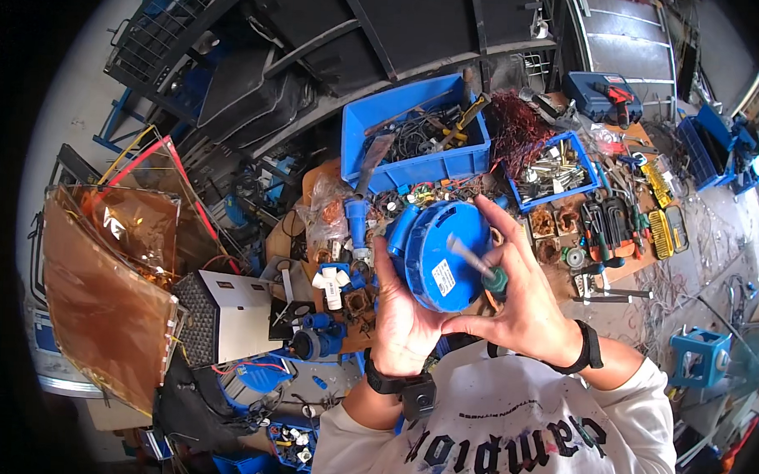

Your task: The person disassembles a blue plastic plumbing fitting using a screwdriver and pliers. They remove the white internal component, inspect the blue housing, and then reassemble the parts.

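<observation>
**Over a crowded worktop [276, 246], two bare hands hold a round blue housing [428, 247]**

Nearest the wearer is a white shirt [507, 413] with dark lettering, and each wrist carries a dark band. Just beyond, the housing is held up off the worktop, tilted so that its flat face, with a small white label [443, 278], shows. The left hand [402, 317] cradles it from the left and below, its grip closed around that side. The right hand [524, 296] has its fingers and thumb against the right edge, and its grip also pinches a green-handled screwdriver [494, 280], whose shaft slants across the face; whether the tip touches, I cannot tell.

Past the hands, to the left, lie white fittings [333, 290] and an upright blue fitting [356, 224]. To the right, hex keys [618, 220] lie beside a yellow tool set [664, 234].

Farther off stands a large blue bin [415, 169] full of cables and tools. Beside it are a tangle of dark red wire [517, 125] and a shallow blue tray [524, 204] of bolts. Farther right, a red-and-black drill [620, 102] rests by a blue case [587, 94].
</observation>
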`<move>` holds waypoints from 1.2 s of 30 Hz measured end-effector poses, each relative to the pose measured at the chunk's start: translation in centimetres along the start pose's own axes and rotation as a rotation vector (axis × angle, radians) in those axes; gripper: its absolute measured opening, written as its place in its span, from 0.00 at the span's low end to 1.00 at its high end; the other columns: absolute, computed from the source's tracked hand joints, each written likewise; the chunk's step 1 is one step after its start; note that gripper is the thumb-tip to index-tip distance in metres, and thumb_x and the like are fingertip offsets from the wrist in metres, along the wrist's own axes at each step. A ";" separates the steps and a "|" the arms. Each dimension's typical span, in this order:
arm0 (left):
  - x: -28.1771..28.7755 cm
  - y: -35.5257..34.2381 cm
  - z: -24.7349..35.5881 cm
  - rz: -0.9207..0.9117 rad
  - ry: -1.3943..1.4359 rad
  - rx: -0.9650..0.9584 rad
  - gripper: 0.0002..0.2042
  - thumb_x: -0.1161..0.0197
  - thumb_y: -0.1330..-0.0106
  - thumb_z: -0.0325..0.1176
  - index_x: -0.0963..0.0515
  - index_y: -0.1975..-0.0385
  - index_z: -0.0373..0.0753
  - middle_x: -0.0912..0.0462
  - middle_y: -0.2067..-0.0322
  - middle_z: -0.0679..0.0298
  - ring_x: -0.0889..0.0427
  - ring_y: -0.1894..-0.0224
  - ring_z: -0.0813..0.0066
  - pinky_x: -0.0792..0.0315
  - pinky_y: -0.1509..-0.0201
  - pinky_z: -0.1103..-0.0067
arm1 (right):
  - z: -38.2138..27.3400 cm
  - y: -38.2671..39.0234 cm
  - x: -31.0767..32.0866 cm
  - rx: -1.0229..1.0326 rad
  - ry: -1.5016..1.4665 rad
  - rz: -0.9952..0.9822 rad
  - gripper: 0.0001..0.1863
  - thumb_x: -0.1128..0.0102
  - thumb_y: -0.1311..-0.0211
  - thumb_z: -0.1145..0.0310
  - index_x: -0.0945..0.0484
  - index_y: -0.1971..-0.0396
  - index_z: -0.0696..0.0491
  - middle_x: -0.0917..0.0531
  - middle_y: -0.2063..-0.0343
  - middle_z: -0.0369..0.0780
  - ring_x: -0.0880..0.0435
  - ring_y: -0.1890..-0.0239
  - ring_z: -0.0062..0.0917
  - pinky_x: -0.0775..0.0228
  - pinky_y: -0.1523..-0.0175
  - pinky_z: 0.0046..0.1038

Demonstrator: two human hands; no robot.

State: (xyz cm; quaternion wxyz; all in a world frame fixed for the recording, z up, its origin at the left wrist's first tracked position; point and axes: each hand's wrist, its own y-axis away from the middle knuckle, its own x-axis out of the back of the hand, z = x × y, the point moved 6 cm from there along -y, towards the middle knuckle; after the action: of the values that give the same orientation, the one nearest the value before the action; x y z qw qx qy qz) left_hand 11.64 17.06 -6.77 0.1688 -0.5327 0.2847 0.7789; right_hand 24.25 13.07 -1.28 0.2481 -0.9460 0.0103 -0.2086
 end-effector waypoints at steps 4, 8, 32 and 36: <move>0.5 0.0 -0.2 -0.064 0.050 0.019 0.39 0.58 0.32 0.67 0.42 0.32 0.40 0.34 0.35 0.51 0.30 0.36 0.53 0.27 0.38 0.54 | 0.3 -0.4 0.3 0.129 0.050 -0.004 0.33 0.18 0.65 0.65 0.34 0.63 0.56 0.45 0.31 0.58 0.41 0.32 0.56 0.39 0.33 0.45; 0.3 -0.2 -0.4 -0.093 0.158 0.078 0.37 0.53 0.31 0.62 0.42 0.32 0.39 0.35 0.35 0.49 0.31 0.36 0.51 0.29 0.36 0.53 | 0.1 -0.5 1.3 0.205 0.110 -0.046 0.29 0.19 0.62 0.62 0.33 0.67 0.55 0.38 0.34 0.57 0.35 0.35 0.55 0.36 0.35 0.44; 3.6 1.2 -2.7 0.155 0.173 0.296 0.26 0.50 0.27 0.49 0.33 0.38 0.36 0.30 0.38 0.50 0.31 0.36 0.48 0.31 0.38 0.47 | -6.4 -7.7 6.0 0.300 0.480 -0.030 0.38 0.25 0.66 0.35 0.27 0.73 0.56 0.27 0.88 0.43 0.23 0.81 0.45 0.33 0.76 0.37; 3.0 1.7 -3.3 0.191 0.139 0.321 0.25 0.51 0.27 0.48 0.32 0.38 0.36 0.30 0.38 0.49 0.30 0.36 0.49 0.32 0.36 0.49 | -7.6 -8.3 6.6 0.302 0.508 -0.041 0.35 0.29 0.61 0.37 0.26 0.83 0.60 0.25 0.89 0.47 0.20 0.80 0.45 0.29 0.75 0.36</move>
State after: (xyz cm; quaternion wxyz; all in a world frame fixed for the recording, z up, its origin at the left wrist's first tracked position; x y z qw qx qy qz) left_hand 11.94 13.56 -9.94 0.1567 -0.5219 0.4654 0.6975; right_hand 26.57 15.99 11.27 0.3713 -0.8159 0.0216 -0.4427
